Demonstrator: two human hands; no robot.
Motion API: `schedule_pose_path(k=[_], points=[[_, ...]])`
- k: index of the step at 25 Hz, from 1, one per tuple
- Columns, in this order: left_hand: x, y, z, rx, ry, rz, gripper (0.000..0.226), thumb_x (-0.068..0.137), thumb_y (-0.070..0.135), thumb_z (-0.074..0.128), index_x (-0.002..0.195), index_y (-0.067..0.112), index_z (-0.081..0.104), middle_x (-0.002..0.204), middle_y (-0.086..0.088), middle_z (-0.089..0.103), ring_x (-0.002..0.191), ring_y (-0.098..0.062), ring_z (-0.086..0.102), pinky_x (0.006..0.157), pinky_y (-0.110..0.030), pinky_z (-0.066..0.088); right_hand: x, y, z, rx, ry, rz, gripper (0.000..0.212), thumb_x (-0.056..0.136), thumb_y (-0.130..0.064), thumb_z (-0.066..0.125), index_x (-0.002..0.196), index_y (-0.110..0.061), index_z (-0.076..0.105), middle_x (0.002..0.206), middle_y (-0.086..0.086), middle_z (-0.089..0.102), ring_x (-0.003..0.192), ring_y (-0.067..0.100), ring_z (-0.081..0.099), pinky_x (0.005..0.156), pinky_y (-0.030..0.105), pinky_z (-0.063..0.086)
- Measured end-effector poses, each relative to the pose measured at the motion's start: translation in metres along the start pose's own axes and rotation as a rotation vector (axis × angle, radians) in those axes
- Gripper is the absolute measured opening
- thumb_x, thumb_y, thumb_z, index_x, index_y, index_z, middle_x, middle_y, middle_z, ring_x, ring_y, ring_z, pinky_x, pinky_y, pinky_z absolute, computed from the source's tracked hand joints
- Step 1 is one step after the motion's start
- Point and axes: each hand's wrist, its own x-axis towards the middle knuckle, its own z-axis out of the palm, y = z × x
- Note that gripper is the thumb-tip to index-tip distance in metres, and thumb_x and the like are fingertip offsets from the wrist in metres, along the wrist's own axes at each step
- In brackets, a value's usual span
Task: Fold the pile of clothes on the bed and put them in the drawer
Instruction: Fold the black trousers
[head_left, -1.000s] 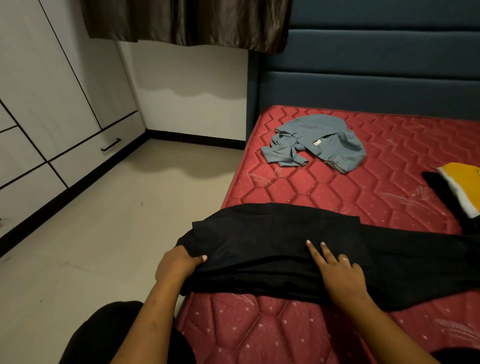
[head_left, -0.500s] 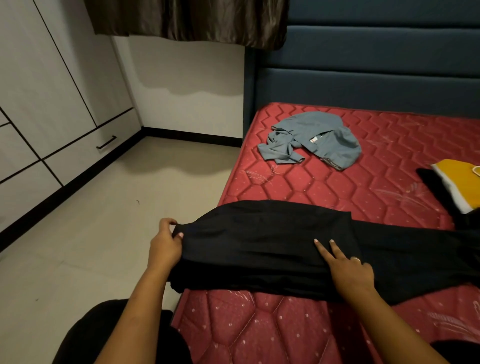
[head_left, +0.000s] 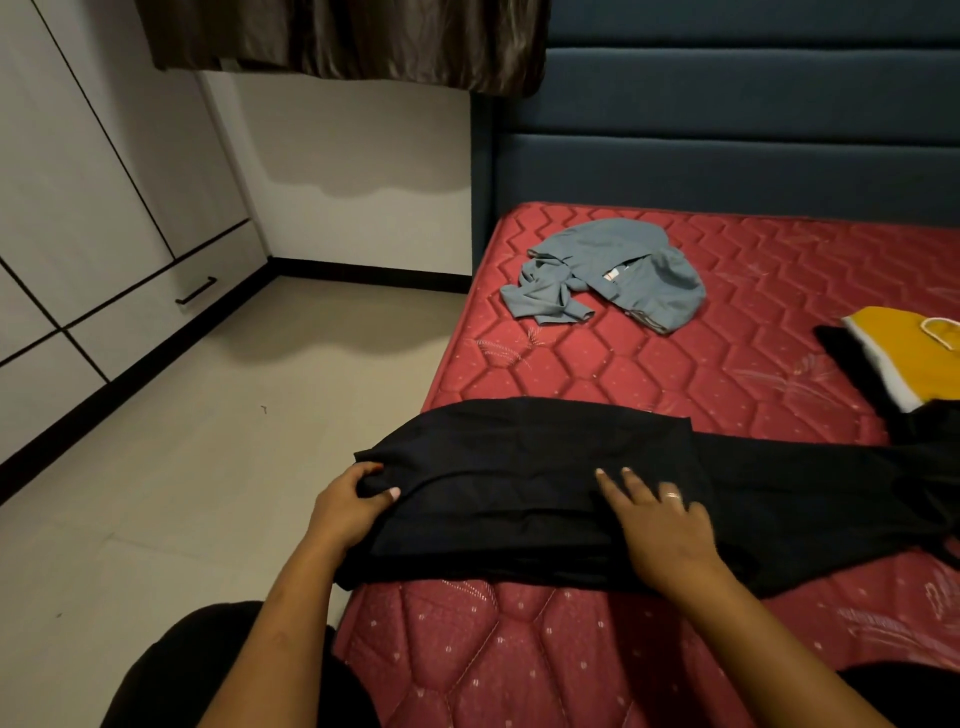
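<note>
A black garment (head_left: 545, 488) is lying folded across the near edge of the red mattress (head_left: 675, 374); the left hand (head_left: 348, 506) is pinching its left end, thumb on top and fingers curled under; the right hand (head_left: 662, 525) is pressing flat on it, fingers straight; farther back a grey-blue garment (head_left: 613, 275) is lying crumpled, a yellow one (head_left: 904, 353) at right; a drawer (head_left: 156, 306) is sitting closed at left.

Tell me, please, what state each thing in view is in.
Black garment: partly folded, flat on the bed.
Grey-blue garment: crumpled, unfolded.
Yellow garment: cut off by the frame, fold unclear.
Drawer: closed.
Left grip: pinches the black garment's end.
Right grip: flat, pressing the black garment.
</note>
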Motion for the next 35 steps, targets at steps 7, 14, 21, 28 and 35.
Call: schedule_pose_path(k=[7,14,21,28,35], points=[[0.005,0.0,0.005,-0.141,0.017,0.007,0.033,0.079,-0.01,0.063,0.091,0.02,0.07,0.108,-0.005,0.067,0.108,-0.028,0.06,0.095,-0.038,0.047,0.018,0.027,0.018,0.185,-0.319,0.067,0.092,0.091,-0.004,0.042,0.143,-0.056,-0.014,0.158,-0.006,-0.023,0.146,0.035,-0.011,0.11,0.068,0.008],[-0.024,0.038,0.014,-0.44,-0.194,0.074,0.05,0.083,-0.02,0.053,0.11,0.019,0.068,0.125,-0.008,0.062,0.114,-0.021,0.058,0.098,-0.032,0.047,0.009,0.094,-0.006,0.143,-0.376,0.184,0.077,0.091,-0.009,0.04,0.153,-0.038,0.003,0.162,0.005,0.0,0.149,0.027,0.002,0.114,0.06,0.009],[-0.093,0.214,0.064,-0.689,-0.343,0.498,0.055,0.076,-0.001,0.068,0.12,0.033,0.062,0.129,-0.008,0.061,0.112,-0.02,0.061,0.094,-0.034,0.051,-0.033,-0.04,-0.033,0.909,-0.344,-0.731,0.072,0.092,-0.012,0.057,0.152,-0.008,0.018,0.154,0.009,0.026,0.137,0.019,0.033,0.104,0.018,0.034],[-0.114,0.305,0.064,-0.707,-0.5,0.847,0.06,0.074,-0.002,0.065,0.126,0.026,0.056,0.134,-0.003,0.058,0.124,-0.019,0.055,0.102,-0.033,0.046,0.021,0.092,-0.014,0.918,-0.154,0.078,0.073,0.099,-0.054,0.031,0.152,-0.008,0.011,0.16,0.014,0.008,0.146,0.026,0.016,0.111,0.023,0.012],[-0.059,0.15,0.159,-0.368,-0.438,0.217,0.076,0.073,-0.017,0.067,0.129,0.03,0.048,0.134,-0.004,0.054,0.112,-0.015,0.057,0.093,-0.025,0.05,0.015,0.152,-0.012,0.142,-0.256,0.227,0.055,0.106,-0.03,0.023,0.151,-0.001,0.008,0.16,0.014,0.006,0.146,0.027,0.012,0.113,0.028,0.012]])
